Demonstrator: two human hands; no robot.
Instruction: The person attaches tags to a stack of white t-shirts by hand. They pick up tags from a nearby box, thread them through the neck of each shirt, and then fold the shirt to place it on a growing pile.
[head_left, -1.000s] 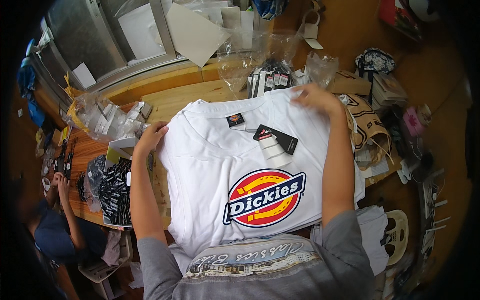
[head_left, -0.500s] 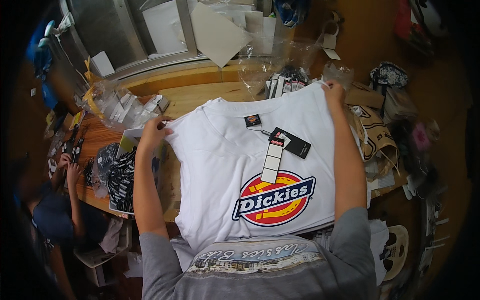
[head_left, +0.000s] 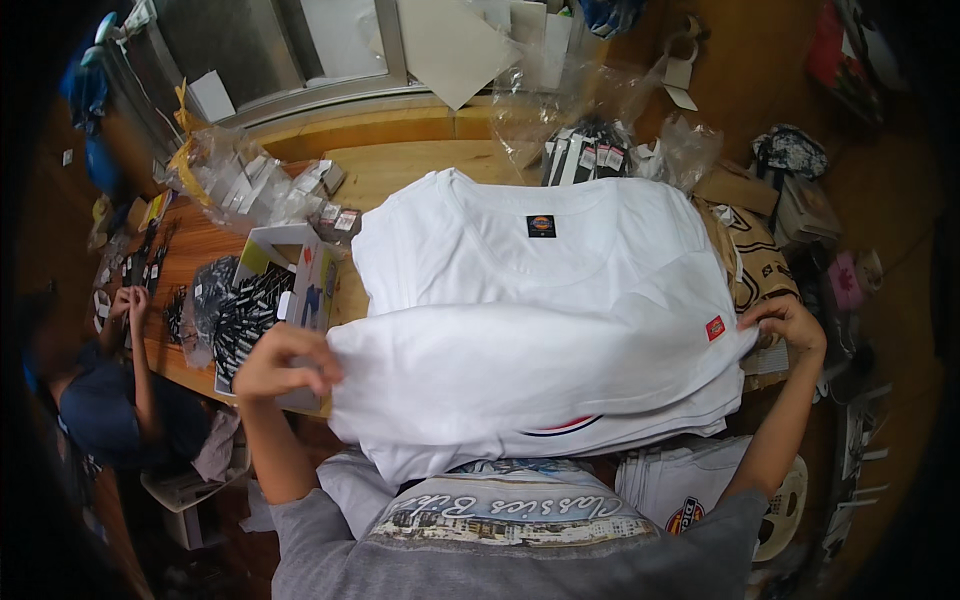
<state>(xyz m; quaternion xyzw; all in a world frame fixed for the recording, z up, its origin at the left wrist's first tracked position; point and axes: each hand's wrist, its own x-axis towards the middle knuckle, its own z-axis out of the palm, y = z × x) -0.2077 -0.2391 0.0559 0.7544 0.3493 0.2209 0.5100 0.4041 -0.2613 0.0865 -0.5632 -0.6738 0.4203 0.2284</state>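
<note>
A white T-shirt (head_left: 520, 355) lies doubled over toward me, with a small red label (head_left: 715, 328) near its right corner. My left hand (head_left: 288, 362) grips its left edge with curled fingers, slightly blurred. At the right corner, my right hand (head_left: 788, 322) pinches the cloth between thumb and fingers. Behind the fold shows a white neckline with a black neck label (head_left: 540, 226). Layers of white cloth lie underneath, and a sliver of a red and blue print (head_left: 565, 425) peeks out below the fold. Most of that print is hidden.
Left of the shirt stands a box (head_left: 290, 245) beside a bundle of black tags (head_left: 245, 320). Clear plastic bags (head_left: 225, 175) and bundled tags (head_left: 585, 155) lie behind. Brown packaging (head_left: 755, 260) is at right. A co-worker's hands (head_left: 130, 303) handle something small at far left.
Both hands came down toward me and farther apart, bringing the shirt's shoulder end over. The large print is now mostly covered, and the hang tags are out of sight.
</note>
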